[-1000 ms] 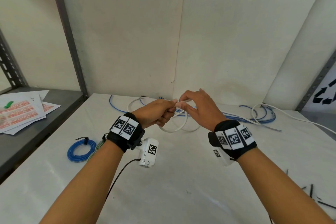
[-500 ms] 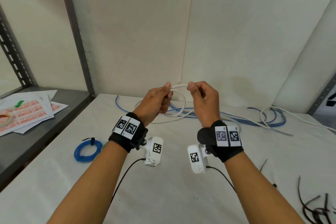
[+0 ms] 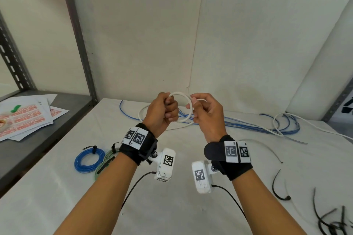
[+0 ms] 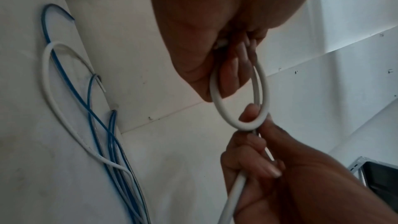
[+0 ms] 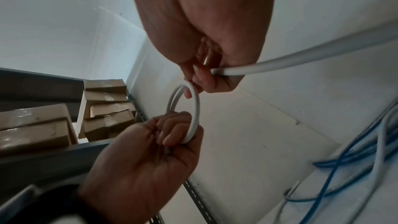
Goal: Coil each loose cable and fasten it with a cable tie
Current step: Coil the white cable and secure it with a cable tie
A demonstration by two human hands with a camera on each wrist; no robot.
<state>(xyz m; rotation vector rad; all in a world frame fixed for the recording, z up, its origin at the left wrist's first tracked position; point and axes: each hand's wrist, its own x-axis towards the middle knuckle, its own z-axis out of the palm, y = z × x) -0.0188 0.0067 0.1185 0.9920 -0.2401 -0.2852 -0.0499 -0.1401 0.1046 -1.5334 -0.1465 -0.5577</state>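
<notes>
A white cable [image 3: 180, 94] is bent into a small double loop held up above the white table [image 3: 172, 206]. My left hand [image 3: 169, 107] grips the loop's left side with curled fingers. My right hand [image 3: 193, 107] pinches the loop's right side, and the cable's free length trails from it. In the left wrist view the white cable loop [image 4: 215, 98] hangs between the left hand [image 4: 232, 60] above and the right hand [image 4: 256, 151] below. The right wrist view shows the cable loop [image 5: 194, 108] with its tail leaving the right hand [image 5: 202, 77]; the left hand [image 5: 170, 132] holds its lower edge.
A tied blue coil [image 3: 89, 160] and a green coil [image 3: 104, 164] lie at the left. Loose blue and white cables [image 3: 267, 128] run along the back wall. Several black cable ties [image 3: 330, 223] lie at the front right. Papers [image 3: 24, 118] sit on a grey shelf; cardboard boxes [image 5: 38, 125] are stacked beyond it.
Both hands have risen off the table with the white cable. The loop has tightened into a small ring, and the right wrist has turned upright.
</notes>
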